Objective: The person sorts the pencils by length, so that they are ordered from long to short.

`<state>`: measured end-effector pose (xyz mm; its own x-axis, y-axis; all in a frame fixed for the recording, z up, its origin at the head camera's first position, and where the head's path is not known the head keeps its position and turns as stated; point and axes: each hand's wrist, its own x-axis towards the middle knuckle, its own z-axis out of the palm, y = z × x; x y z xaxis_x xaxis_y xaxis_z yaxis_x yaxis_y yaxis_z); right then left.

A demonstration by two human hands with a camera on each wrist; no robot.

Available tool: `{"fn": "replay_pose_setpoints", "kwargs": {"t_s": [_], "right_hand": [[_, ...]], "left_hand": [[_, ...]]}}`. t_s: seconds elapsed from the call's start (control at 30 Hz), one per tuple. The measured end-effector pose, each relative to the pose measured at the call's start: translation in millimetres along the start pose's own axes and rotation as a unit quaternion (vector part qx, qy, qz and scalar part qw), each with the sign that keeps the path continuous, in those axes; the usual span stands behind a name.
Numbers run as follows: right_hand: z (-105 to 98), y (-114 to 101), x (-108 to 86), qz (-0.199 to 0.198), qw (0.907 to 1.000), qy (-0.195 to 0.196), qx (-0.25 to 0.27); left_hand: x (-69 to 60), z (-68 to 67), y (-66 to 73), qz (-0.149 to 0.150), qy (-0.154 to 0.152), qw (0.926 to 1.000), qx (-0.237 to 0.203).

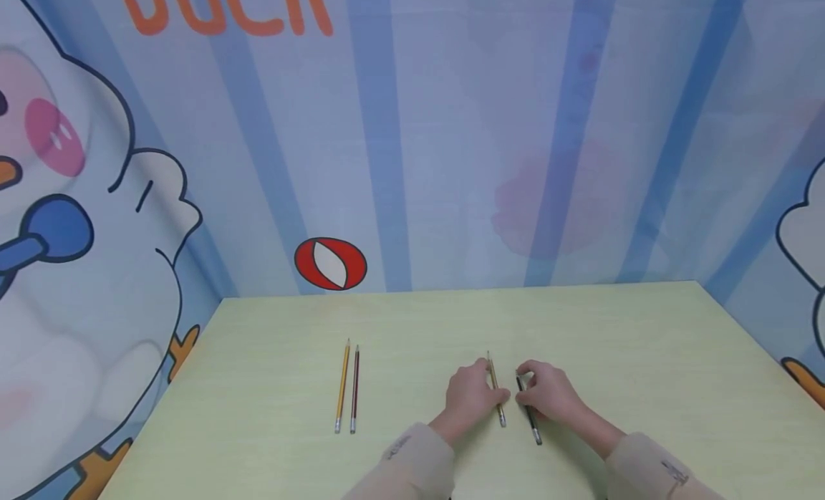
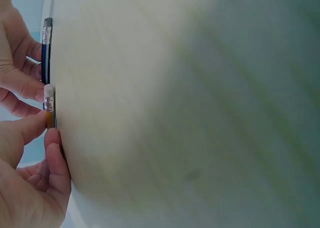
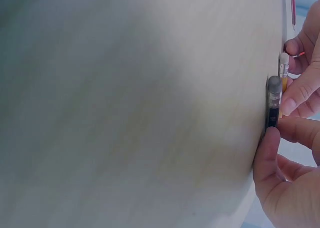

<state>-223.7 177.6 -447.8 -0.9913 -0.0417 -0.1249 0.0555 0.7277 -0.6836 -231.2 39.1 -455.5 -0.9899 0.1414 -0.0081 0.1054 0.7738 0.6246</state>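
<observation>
In the head view, my left hand [image 1: 473, 394] pinches a yellow pencil [image 1: 500, 414] between thumb and fingers. Its tip points away from me, and a white eraser [image 2: 49, 90] shows in the left wrist view. Just to the right, my right hand [image 1: 551, 391] pinches a black pencil [image 1: 531, 421] with a grey eraser [image 3: 275, 84]. Both pencils lie on or close to the tabletop, apart from each other, their eraser ends nearer me. The fingers hide part of each shaft.
Another yellow pencil [image 1: 343, 389] and a dark red pencil [image 1: 355, 389] lie side by side on the pale table [image 1: 258, 414], left of my hands. Behind the table hangs a blue striped cloth [image 1: 438, 163] printed with cartoon figures.
</observation>
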Motion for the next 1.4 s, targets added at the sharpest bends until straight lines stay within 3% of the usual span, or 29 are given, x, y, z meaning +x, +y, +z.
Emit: {"fn": "replay_pose_setpoints", "kwargs": {"t_s": [0.5,0.93,1.2,1.4], "right_hand": [[-1.9,-3.1,3.0,0.014,0.9998,-0.008,-0.014],[-2.8,-1.9,2.8,0.016,0.9999,-0.003,-0.005],[-5.7,-3.6,-2.0,0.009,0.9998,0.0,0.019],[-12.2,-4.7,-3.8,-0.019,0.9943,-0.015,0.104]], "left_hand": [[4.0,-3.3,5.4,-0.002,-0.009,0.9987,0.051],[3.7,-8.0,1.0,0.053,-0.032,0.9971,0.044],[-4.5,-6.9,-0.6,0.081,-0.04,0.9957,-0.022],[-10.2,-12.3,1.1,0.107,-0.02,0.9905,-0.084]]}}
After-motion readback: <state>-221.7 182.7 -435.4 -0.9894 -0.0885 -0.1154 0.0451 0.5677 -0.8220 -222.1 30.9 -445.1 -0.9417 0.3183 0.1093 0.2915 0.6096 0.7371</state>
